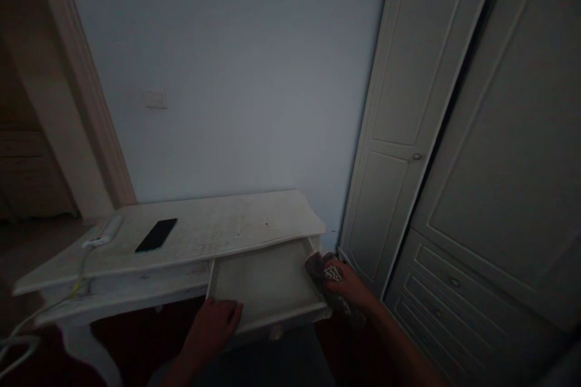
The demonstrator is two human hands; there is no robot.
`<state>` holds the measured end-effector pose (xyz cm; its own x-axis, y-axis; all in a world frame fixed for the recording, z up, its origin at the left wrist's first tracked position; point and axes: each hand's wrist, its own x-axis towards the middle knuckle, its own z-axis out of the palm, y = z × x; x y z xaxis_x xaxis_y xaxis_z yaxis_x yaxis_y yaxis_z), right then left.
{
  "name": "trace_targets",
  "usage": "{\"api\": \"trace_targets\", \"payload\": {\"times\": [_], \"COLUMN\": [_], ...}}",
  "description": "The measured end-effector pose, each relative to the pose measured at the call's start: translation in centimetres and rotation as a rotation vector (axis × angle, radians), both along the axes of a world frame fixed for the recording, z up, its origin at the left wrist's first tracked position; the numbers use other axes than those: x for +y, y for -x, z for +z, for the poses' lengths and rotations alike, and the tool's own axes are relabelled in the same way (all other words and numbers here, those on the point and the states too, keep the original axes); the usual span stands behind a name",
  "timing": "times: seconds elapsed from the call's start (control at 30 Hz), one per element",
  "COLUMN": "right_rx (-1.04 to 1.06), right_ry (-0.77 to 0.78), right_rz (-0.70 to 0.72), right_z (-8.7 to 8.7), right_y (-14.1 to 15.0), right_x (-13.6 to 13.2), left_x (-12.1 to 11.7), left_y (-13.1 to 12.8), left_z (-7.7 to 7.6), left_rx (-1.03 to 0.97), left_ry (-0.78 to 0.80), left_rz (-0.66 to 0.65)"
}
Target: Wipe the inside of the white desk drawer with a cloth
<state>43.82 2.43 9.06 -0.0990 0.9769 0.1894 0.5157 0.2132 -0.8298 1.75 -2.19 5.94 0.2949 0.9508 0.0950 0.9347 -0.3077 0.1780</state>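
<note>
A white desk (218,227) stands against the wall with its right drawer (267,281) pulled out, and nothing shows inside it. My left hand (213,326) rests on the drawer's front left edge, fingers curled over the rim. My right hand (347,284) is at the drawer's right side, closed on a dark patterned cloth (324,275) pressed against the drawer's side wall.
A black phone (157,234) lies on the desk top. A white power strip (103,231) sits at the left end with its cable (18,338) hanging down. A white wardrobe (454,163) stands close on the right. A light switch (155,98) is on the wall.
</note>
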Motion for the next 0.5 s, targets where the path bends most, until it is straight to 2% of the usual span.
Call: {"api": "trace_targets", "payload": {"times": [0.1, 0.17, 0.23, 0.33, 0.43, 0.5], "right_rx": [-0.185, -0.312, -0.406, -0.483, -0.411, -0.328], "right_ry": [0.004, -0.012, -0.009, -0.007, -0.076, -0.112], "right_rz": [0.088, 0.137, 0.205, 0.279, 0.377, 0.431], "right_z": [0.9, 1.6, 1.9, 0.8, -1.2, -2.0], "right_y": [-0.2, 1.4, 4.5, 10.8, 17.2, 20.6], "right_x": [-2.7, -4.0, -4.8, -5.1, -4.8, -4.6], "left_x": [0.1, 0.1, 0.2, 0.4, 0.7, 0.9], "left_y": [-0.1, -0.1, 0.1, 0.9, 2.0, 2.4], "left_z": [-0.2, -0.5, -1.0, -2.3, -3.4, -3.5], "left_rx": [0.026, 0.041, 0.016, -0.059, -0.111, -0.116], "left_ry": [-0.006, -0.01, -0.027, -0.064, -0.109, -0.116], "left_rz": [0.003, -0.003, -0.005, -0.022, -0.047, -0.045]}}
